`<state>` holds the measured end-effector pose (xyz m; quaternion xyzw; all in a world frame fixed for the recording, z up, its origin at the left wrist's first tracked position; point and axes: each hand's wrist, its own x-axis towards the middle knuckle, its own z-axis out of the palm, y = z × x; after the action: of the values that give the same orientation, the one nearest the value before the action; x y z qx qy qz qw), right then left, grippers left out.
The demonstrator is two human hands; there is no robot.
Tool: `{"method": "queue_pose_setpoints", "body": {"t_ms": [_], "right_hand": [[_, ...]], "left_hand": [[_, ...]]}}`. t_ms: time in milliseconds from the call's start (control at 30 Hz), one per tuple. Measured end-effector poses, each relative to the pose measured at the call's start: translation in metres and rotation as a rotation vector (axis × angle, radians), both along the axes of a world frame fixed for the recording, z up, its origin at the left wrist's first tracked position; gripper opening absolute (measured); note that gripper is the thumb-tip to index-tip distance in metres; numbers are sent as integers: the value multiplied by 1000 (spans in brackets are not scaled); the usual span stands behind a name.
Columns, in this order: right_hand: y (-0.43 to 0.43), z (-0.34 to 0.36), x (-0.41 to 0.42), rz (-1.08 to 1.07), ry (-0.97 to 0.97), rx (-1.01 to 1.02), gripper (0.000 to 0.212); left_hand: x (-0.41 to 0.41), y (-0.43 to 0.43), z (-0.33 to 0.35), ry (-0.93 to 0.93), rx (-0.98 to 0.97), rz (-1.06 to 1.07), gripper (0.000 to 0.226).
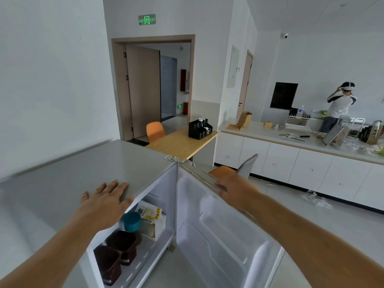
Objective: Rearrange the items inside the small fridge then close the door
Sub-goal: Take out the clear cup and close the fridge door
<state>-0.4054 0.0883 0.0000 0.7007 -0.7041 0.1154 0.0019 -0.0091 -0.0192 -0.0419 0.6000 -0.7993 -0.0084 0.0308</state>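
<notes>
The small fridge point(68, 175) stands with its door point(224, 235) swung wide in a white-walled room. The left hand point(106, 202) lies flat on its grey top, fingers spread; the right hand point(234, 190) grips the door's upper edge. Inside sit a teal cup point(132, 221), a carton point(152, 220) and two brown tubs point(116, 254). A long white bench point(270, 134) runs behind.

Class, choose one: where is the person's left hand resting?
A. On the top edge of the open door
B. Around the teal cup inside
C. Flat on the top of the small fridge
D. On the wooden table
C: the left hand lies palm down on the grey fridge top, while the right hand is on the open door.
</notes>
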Motion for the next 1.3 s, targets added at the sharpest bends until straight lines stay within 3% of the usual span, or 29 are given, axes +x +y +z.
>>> {"method": "queue_pose_setpoints", "body": {"t_ms": [200,300,433,567,667,800,900,1000,1133,1300], "right_hand": [[5,-18,61,5,-254,20,19],[7,-21,71,-29,-316,-3,30],[5,-26,85,-63,-396,-22,18],[9,-29,91,-117,-429,-12,51],[12,-30,100,-99,-440,-18,60],[11,-33,118,-103,-401,-54,45],[10,-38,136,-97,-481,-89,31],[17,-52,148,43,-557,-128,22],[22,-69,159,254,-417,-223,40],[13,-72,174,163,-329,-140,69]], "left_hand": [[25,8,-1,28,5,40,71],[19,7,-1,42,-4,15,69],[16,7,5,58,-10,-2,68],[8,9,10,49,-6,-14,68],[3,9,10,55,2,-22,69],[-1,8,6,63,3,-31,70],[2,7,4,75,4,-32,70],[2,6,5,93,14,-26,70],[2,7,9,107,22,-27,70],[2,11,14,129,41,-33,64]]}}
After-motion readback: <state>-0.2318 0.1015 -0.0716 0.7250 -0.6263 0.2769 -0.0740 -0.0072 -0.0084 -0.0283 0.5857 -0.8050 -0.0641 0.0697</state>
